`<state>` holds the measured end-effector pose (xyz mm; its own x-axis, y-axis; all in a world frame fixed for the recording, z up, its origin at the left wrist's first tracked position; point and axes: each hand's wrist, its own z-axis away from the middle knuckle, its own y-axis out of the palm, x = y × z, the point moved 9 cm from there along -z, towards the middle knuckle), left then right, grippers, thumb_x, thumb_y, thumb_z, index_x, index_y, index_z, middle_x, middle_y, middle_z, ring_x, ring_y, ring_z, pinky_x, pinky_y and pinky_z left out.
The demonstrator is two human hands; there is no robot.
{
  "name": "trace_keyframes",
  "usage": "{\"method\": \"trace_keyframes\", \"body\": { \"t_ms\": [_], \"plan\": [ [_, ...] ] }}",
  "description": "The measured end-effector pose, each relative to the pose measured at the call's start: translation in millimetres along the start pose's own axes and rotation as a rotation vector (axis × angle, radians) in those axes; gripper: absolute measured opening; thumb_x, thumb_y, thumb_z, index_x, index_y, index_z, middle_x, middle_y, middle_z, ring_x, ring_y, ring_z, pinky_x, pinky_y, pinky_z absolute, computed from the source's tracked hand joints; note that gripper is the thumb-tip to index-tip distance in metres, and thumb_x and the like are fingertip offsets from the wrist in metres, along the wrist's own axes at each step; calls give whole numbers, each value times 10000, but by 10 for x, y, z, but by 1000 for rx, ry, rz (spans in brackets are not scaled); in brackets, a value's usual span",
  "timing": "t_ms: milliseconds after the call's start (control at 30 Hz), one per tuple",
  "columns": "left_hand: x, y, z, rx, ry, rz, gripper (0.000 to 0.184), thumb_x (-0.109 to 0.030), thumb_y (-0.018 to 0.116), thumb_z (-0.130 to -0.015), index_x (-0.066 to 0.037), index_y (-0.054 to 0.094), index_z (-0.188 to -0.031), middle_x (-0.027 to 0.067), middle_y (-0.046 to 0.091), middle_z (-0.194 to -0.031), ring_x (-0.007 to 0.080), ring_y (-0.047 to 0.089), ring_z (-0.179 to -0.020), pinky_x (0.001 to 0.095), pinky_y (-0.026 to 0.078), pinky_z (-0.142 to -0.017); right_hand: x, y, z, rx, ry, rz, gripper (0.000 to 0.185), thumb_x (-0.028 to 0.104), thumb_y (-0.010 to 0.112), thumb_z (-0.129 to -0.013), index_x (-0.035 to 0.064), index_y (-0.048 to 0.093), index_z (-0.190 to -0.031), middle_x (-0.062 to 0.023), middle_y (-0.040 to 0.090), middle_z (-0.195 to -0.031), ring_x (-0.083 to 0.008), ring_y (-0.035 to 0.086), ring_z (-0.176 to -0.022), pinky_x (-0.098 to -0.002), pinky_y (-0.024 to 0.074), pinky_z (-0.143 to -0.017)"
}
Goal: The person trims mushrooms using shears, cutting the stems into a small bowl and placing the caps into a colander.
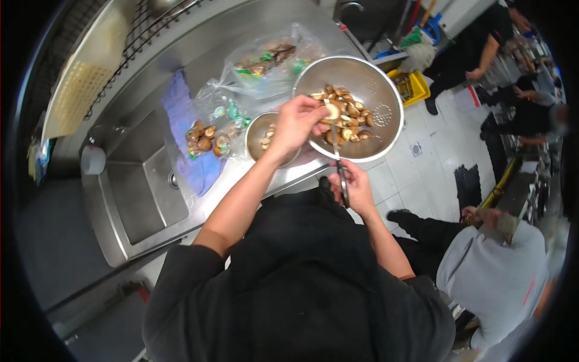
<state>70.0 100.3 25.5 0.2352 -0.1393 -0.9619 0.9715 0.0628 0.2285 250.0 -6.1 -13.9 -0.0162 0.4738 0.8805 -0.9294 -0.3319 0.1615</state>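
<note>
My left hand [297, 125] is closed, pinching a mushroom [333, 111] with its pale underside showing, above a large steel colander [389, 136]. My right hand [357, 188] grips the black handles of a pair of scissors [342, 181]. Their narrow metal blades point away from me, reaching over the colander's near rim, with the tips just below the held mushroom. Brown mushrooms [350, 130] lie heaped inside the colander. Left of it, partly hidden by my left wrist, a smaller steel bowl [256, 134] contains small pale pieces.
Clear plastic bags [259, 81] lie behind the bowls. More mushrooms [202, 137] sit by a blue cloth [184, 114], beside the sink [136, 187]. A co-worker in a grey top [491, 265] is close on my right; other people stand farther off near a yellow bin [416, 87].
</note>
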Motion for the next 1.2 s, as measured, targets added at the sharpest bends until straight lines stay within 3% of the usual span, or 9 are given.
{"method": "trace_keyframes", "body": {
  "t_ms": [133,333,433,500,633,800,967,1067,1200],
  "plan": [
    [-2,12,-97,35,-80,-30,521,-363,626,-1046,42,569,-1369,150,753,-905,145,694,-672,264,541,-616,-74,-213,-60,-134,-19,-103,419,271,789,-927,11,625,-1211,-64,631,-670,-128,573,-430,-265,428,-339],
    [-356,-1668,313,-633,417,-815,309,-204,694,-958,13,687,-1178,195,718,-1148,293,714,-918,407,564,-813,-40,-279,-128,-156,-81,-265,485,450,563,-1055,-17,595,-1180,-80,612,-655,-164,556,-412,-296,434,-334],
    [-200,-2601,506,-773,288,-1232,334,-175,706,-928,-5,688,-1214,204,712,-1140,349,695,-986,415,550,-873,50,-178,-145,-101,-121,-219,507,467,525,-1067,-22,593,-1183,-83,608,-647,-170,558,-413,-299,432,-332],
    [386,-2834,373,-256,-247,-1140,444,-159,717,-889,-72,653,-1320,168,685,-1216,354,635,-1138,448,491,-978,89,-44,-172,-15,-127,-225,446,404,594,-1051,-23,584,-1180,-94,616,-658,-163,567,-419,-286,443,-349],
    [674,-2414,414,-85,-201,-1536,616,-238,770,-835,-172,565,-1412,85,582,-1384,318,411,-1391,504,335,-1088,83,306,-263,75,-62,-143,385,342,641,-1035,-12,574,-1169,-92,621,-680,-157,573,-435,-283,445,-352],
    [542,-2539,362,-315,75,-1320,449,-120,862,-757,-109,625,-1139,113,643,-1154,370,594,-1103,476,465,-958,63,604,-281,122,37,123,473,345,768,-947,7,591,-1228,-53,654,-716,-105,596,-497,-236,454,-437],
    [318,-2592,629,-461,51,-477,580,-6,883,-691,-31,654,-1223,64,678,-1109,191,671,-980,324,543,-885,291,871,-223,146,-271,781,600,333,815,-873,-13,561,-1293,-108,716,-870,-196,698,-736,-349,555,-658],
    [-153,-1988,867,-331,84,-639,564,20,829,-744,-31,671,-1283,30,685,-1137,108,655,-962,266,543,-878,325,934,-176,47,-415,1003,665,324,834,-823,3,546,-1328,-155,720,-997,-301,708,-793,-421,567,-690],
    [-342,-1486,950,-161,229,-979,518,21,752,-752,-37,698,-1264,112,714,-1090,197,645,-877,323,540,-847,372,939,-116,40,-527,1255,637,229,797,-822,19,524,-1358,-184,702,-1000,-377,705,-856,-479,560,-688]
  ]
}}
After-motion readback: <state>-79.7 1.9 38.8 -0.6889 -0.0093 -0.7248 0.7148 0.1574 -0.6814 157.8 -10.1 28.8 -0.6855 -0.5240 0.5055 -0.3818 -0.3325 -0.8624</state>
